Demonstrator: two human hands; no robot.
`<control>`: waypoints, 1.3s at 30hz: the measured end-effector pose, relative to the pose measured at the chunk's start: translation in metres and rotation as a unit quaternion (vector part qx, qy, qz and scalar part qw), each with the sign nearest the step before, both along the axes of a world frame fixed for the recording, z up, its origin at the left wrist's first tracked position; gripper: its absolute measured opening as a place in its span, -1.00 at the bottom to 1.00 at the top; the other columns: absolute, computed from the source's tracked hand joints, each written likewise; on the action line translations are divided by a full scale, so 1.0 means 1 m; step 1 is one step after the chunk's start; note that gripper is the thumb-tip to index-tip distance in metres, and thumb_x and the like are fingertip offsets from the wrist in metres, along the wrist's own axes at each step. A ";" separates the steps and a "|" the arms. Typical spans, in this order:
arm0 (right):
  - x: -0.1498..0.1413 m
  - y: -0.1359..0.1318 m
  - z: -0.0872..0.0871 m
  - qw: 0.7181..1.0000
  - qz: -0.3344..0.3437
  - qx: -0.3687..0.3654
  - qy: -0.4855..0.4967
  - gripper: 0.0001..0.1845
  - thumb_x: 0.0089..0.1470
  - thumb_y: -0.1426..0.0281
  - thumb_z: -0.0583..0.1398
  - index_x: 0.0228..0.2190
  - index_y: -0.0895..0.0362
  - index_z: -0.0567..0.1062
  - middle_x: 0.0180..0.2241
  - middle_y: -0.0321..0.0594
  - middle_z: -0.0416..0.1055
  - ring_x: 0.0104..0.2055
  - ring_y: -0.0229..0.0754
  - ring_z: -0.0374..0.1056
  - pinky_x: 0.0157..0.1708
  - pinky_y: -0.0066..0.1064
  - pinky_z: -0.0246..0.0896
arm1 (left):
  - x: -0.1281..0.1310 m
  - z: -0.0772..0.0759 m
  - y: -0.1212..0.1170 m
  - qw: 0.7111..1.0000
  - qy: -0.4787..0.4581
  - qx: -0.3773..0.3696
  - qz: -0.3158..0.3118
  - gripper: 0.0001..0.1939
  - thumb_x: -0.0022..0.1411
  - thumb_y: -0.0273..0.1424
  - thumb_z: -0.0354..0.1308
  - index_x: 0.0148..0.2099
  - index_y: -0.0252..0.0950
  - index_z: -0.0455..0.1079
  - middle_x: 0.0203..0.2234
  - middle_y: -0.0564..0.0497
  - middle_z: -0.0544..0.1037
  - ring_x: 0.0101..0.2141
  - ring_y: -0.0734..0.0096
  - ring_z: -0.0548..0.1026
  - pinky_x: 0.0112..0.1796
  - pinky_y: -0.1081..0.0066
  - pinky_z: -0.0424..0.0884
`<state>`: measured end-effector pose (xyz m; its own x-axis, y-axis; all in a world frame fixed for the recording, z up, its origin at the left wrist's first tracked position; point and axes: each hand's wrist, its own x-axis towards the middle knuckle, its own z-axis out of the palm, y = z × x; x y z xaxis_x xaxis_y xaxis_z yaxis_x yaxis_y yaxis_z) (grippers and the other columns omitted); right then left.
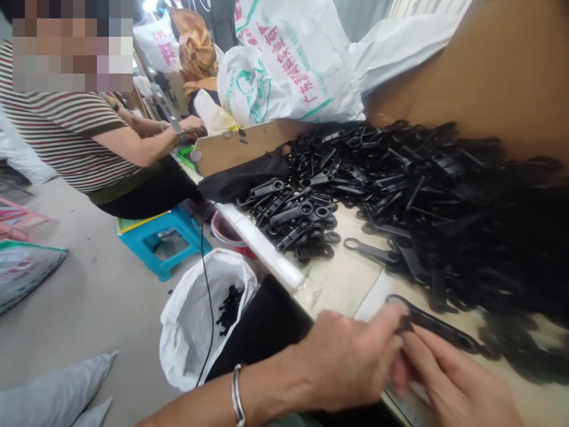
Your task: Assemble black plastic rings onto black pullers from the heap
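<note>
My left hand [351,356], with a silver bangle on its wrist, is closed at the table's near edge. My right hand [462,376] is closed too, its fingertips meeting those of the left. A small black piece [404,324] shows between the fingertips; most of it is hidden and the hands are slightly blurred. Just behind the fingers is a long black plastic part [440,325] with a ring end; whether it is touched I cannot tell. Farther back, one similar ring-ended part [368,250] lies beside a large heap of black plastic parts [382,160].
Left of the table, a white sack [178,332] stands open with small black pieces inside. A thin black cable [208,284] hangs across it. Beyond are a blue stool [164,243] and a person in a striped shirt [66,136]. Printed white sacks [288,59] and cardboard [484,71] stand behind the heap.
</note>
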<state>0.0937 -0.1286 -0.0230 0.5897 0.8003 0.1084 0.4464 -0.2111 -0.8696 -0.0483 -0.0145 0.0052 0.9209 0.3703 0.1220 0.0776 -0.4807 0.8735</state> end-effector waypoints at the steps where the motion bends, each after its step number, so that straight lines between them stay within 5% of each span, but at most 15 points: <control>1: -0.002 0.008 0.007 1.000 0.022 -0.011 0.006 -0.49 0.18 -0.03 0.15 -0.61 0.03 0.54 -0.65 -0.26 0.46 -0.64 -0.13 0.43 -0.66 -0.48 0.39 | -0.001 -0.001 0.004 0.999 0.007 0.040 0.009 -0.60 0.45 -0.31 -0.08 0.24 -0.18 0.34 -0.43 -0.03 0.58 -0.43 0.36 0.51 -0.33 0.46 0.40; 5: 0.017 0.007 0.017 0.997 -0.021 -0.017 -0.078 -0.53 0.15 -0.05 0.20 -0.23 0.06 0.65 -0.54 -0.28 0.54 -0.62 -0.15 0.42 -0.53 -0.38 0.44 | -0.009 0.001 0.037 0.962 -0.010 0.244 0.124 -0.56 0.47 -0.36 -0.11 0.30 -0.20 0.33 -0.28 -0.11 0.66 -0.30 0.28 0.59 -0.20 0.35 0.45; 7: 0.036 -0.011 0.015 0.977 -0.090 -0.032 -0.189 -0.49 0.13 -0.11 0.20 -0.23 0.03 0.65 -0.45 -0.22 0.58 -0.56 -0.09 0.46 -0.44 -0.27 0.46 | -0.012 0.002 0.064 0.923 -0.046 0.324 0.204 -0.58 0.48 -0.40 -0.12 0.26 -0.21 0.39 -0.02 -0.18 0.62 -0.01 0.18 0.57 0.05 0.23 0.38; 10: 0.057 -0.039 0.011 0.943 -0.108 -0.076 -0.306 -0.38 0.20 -0.20 0.08 -0.30 0.05 0.62 -0.30 -0.13 0.59 -0.43 -0.02 0.49 -0.35 -0.15 0.42 | -0.006 0.001 0.107 0.873 -0.032 0.414 0.256 -0.57 0.50 -0.41 -0.15 0.27 -0.19 0.37 0.24 -0.14 0.43 0.32 0.09 0.27 0.30 -0.02 0.05; 15: 0.063 -0.048 -0.003 0.913 -0.067 -0.147 -0.375 -0.36 0.30 -0.14 -0.01 0.03 0.05 0.51 -0.01 -0.10 0.44 -0.23 -0.04 0.48 -0.32 -0.20 0.35 | 0.012 0.004 0.142 0.850 0.093 0.452 0.253 -0.53 0.51 -0.38 -0.22 0.36 -0.10 0.23 0.34 -0.12 0.29 0.40 -0.03 0.05 0.27 -0.40 -0.22; 19: 0.060 -0.041 -0.005 0.914 -0.062 -0.124 -0.380 -0.52 0.36 0.05 0.01 -0.05 0.08 0.55 -0.02 -0.10 0.44 -0.23 -0.09 0.47 -0.28 -0.24 0.38 | 0.014 0.010 0.136 0.849 0.101 0.458 0.246 -0.51 0.51 -0.31 -0.23 0.40 -0.12 0.16 0.36 -0.18 0.24 0.40 -0.09 0.03 0.22 -0.51 -0.30; 23: 0.040 -0.045 0.008 0.962 -0.099 -0.046 -0.250 -0.63 0.26 0.09 0.16 -0.25 0.10 0.63 -0.19 -0.12 0.56 -0.22 -0.03 0.50 -0.14 -0.19 0.44 | 0.005 0.002 0.131 0.842 0.069 0.468 0.261 -0.49 0.50 -0.27 -0.17 0.42 -0.14 0.10 0.37 -0.20 0.21 0.41 -0.06 0.03 0.26 -0.44 -0.37; 25: 0.022 -0.048 0.015 0.987 -0.144 -0.023 -0.067 -0.64 0.14 0.06 0.28 -0.30 0.09 0.65 -0.40 -0.16 0.57 -0.36 -0.06 0.51 -0.25 -0.23 0.49 | 0.002 -0.004 0.128 0.839 0.038 0.472 0.269 -0.50 0.49 -0.25 -0.12 0.40 -0.12 0.14 0.37 -0.18 0.21 0.42 -0.02 0.02 0.29 -0.38 -0.39; 27: 0.004 -0.048 0.020 0.975 -0.162 0.007 0.152 -0.60 0.04 0.04 0.36 -0.30 0.12 0.66 -0.53 -0.17 0.53 -0.51 -0.12 0.45 -0.40 -0.30 0.48 | 0.000 -0.009 0.117 0.844 -0.011 0.459 0.277 -0.55 0.47 -0.25 -0.05 0.34 -0.09 0.23 0.36 -0.13 0.25 0.42 0.04 0.03 0.33 -0.32 -0.38; 30: -0.017 -0.044 0.024 0.921 -0.130 0.068 0.360 -0.57 -0.03 0.03 0.41 -0.36 0.17 0.66 -0.50 -0.12 0.53 -0.57 -0.21 0.38 -0.52 -0.38 0.41 | 0.005 -0.010 0.079 0.892 -0.116 0.342 0.272 -0.63 0.42 -0.26 0.07 0.21 -0.15 0.40 0.29 -0.10 0.36 0.38 0.11 0.14 0.37 -0.15 -0.11; 33: -0.024 -0.039 0.026 0.912 -0.072 0.067 0.399 -0.57 0.04 0.03 0.37 -0.36 0.18 0.64 -0.47 -0.14 0.52 -0.54 -0.22 0.38 -0.52 -0.41 0.38 | 0.017 -0.008 0.026 0.986 -0.097 -0.020 0.132 -0.59 0.36 -0.22 0.17 0.19 -0.25 0.44 0.17 -0.15 0.50 0.17 0.12 0.45 0.20 0.09 0.35; 34: -0.022 -0.039 0.027 0.924 -0.042 0.037 0.378 -0.57 0.09 0.02 0.33 -0.36 0.17 0.64 -0.47 -0.15 0.52 -0.53 -0.21 0.40 -0.50 -0.39 0.39 | 0.022 -0.008 0.011 0.981 -0.061 -0.169 0.071 -0.57 0.35 -0.19 0.18 0.17 -0.28 0.46 0.07 -0.18 0.57 0.03 0.12 0.56 0.06 0.16 0.46; 36: -0.011 -0.043 0.029 0.967 -0.006 -0.042 0.251 -0.58 0.20 0.03 0.24 -0.37 0.13 0.64 -0.45 -0.18 0.55 -0.48 -0.16 0.44 -0.43 -0.35 0.41 | 0.032 -0.009 -0.011 0.920 -0.024 -0.390 0.020 -0.59 0.33 -0.17 0.20 0.08 -0.33 0.52 -0.11 -0.19 0.65 -0.19 0.23 0.61 -0.12 0.29 0.51; 38: 0.011 -0.051 0.030 0.995 -0.047 -0.089 0.018 -0.58 0.25 0.04 0.18 -0.32 0.10 0.65 -0.35 -0.15 0.59 -0.36 -0.08 0.49 -0.32 -0.26 0.42 | 0.040 -0.010 -0.020 0.864 -0.029 -0.502 0.031 -0.64 0.30 -0.20 0.25 -0.01 -0.36 0.56 -0.22 -0.17 0.66 -0.25 0.30 0.59 -0.15 0.34 0.48; 39: 0.026 -0.056 0.029 0.985 -0.096 -0.087 -0.117 -0.57 0.26 0.03 0.16 -0.25 0.09 0.66 -0.24 -0.12 0.60 -0.27 -0.02 0.50 -0.26 -0.20 0.42 | 0.042 -0.011 -0.021 0.847 -0.033 -0.529 0.043 -0.66 0.27 -0.22 0.28 -0.04 -0.37 0.56 -0.23 -0.17 0.65 -0.24 0.32 0.58 -0.14 0.35 0.48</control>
